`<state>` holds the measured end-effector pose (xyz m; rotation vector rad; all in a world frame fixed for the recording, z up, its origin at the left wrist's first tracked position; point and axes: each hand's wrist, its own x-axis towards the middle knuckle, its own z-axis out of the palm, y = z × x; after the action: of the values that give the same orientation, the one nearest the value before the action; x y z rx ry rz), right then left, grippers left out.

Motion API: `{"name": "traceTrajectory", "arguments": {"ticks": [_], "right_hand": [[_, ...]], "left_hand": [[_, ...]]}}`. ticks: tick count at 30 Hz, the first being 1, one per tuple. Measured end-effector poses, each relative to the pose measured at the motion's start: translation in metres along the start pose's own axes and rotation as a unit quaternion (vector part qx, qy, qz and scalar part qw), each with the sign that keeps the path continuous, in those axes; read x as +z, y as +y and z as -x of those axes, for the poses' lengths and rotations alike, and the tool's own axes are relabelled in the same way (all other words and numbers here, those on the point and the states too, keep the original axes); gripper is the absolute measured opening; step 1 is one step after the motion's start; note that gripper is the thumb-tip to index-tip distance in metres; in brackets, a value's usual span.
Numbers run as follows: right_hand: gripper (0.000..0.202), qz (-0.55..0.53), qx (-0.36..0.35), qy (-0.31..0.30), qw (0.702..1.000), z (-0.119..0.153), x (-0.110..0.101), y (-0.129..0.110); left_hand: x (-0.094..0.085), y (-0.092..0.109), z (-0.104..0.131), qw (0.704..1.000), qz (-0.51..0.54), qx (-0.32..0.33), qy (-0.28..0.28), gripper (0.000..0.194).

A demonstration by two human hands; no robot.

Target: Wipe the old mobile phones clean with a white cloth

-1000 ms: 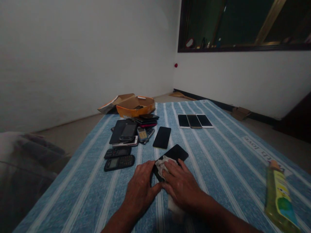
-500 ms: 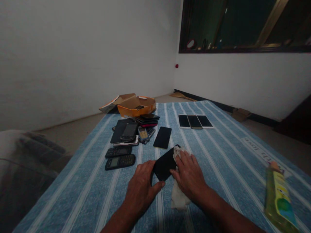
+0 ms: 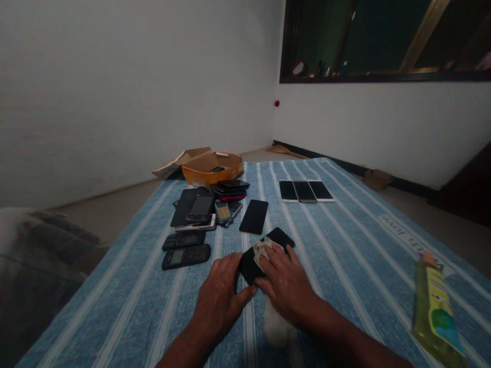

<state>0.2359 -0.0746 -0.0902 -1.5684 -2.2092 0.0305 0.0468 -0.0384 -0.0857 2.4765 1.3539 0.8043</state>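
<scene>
A dark smartphone (image 3: 282,237) lies slantwise on the striped cloth in front of me. My left hand (image 3: 220,286) grips its near left end, thumb along the lower edge. My right hand (image 3: 284,278) presses a whitish cloth (image 3: 262,249) onto the phone's screen; a loose end of that cloth hangs down below the palm. Just beyond lies another black smartphone (image 3: 253,216), flat and untouched. To the left are two keypad phones (image 3: 186,256) side by side, with a heap of mixed phones (image 3: 201,207) behind them.
A blue-and-white striped cloth (image 3: 337,286) covers the surface. An open orange box (image 3: 213,176) stands at the far left end. Three smartphones (image 3: 306,191) lie in a row at the back right. A bottle of yellow-green liquid (image 3: 437,312) lies near the right edge.
My right hand has slid the cloth leftward and nearer across the screen, uncovering the phone's far right end. My left hand keeps its hold. The whole view has shifted slightly.
</scene>
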Motion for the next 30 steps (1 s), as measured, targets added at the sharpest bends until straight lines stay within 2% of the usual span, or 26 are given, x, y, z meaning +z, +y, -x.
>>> {"name": "traceTrajectory", "arguments": {"ticks": [3, 5, 7, 12, 15, 21, 26, 30], "right_hand": [[0.040, 0.020, 0.064, 0.020, 0.998, -0.003, 0.001, 0.005], [0.043, 0.026, 0.078, 0.020, 0.996, -0.003, 0.001, 0.004], [0.044, 0.019, 0.059, 0.011, 0.998, -0.003, 0.001, 0.001], [0.049, -0.030, -0.038, -0.030, 0.998, -0.008, -0.001, -0.009], [0.049, -0.035, -0.045, -0.036, 0.998, -0.016, -0.003, -0.010], [0.038, -0.011, 0.002, -0.014, 1.000, -0.030, -0.003, 0.002], [0.043, 0.021, 0.070, 0.019, 0.997, -0.036, -0.001, 0.011], [0.043, 0.027, 0.057, 0.016, 0.998, -0.034, 0.001, 0.006]], "left_hand": [[-0.003, 0.004, -0.001, 1.000, 0.000, -0.018, -0.019, 0.051], [-0.005, 0.006, -0.001, 0.999, -0.001, -0.022, -0.022, 0.051], [-0.005, 0.006, -0.001, 1.000, -0.001, -0.017, -0.016, 0.048], [0.001, 0.001, 0.000, 1.000, 0.009, 0.000, 0.002, 0.045], [0.004, -0.002, -0.001, 1.000, 0.014, -0.007, 0.003, 0.047], [-0.003, 0.005, -0.003, 0.999, 0.009, -0.035, -0.013, 0.050], [-0.008, 0.010, -0.004, 0.998, 0.016, -0.050, -0.026, 0.048], [-0.005, 0.008, -0.003, 0.999, 0.021, -0.047, -0.015, 0.049]]}}
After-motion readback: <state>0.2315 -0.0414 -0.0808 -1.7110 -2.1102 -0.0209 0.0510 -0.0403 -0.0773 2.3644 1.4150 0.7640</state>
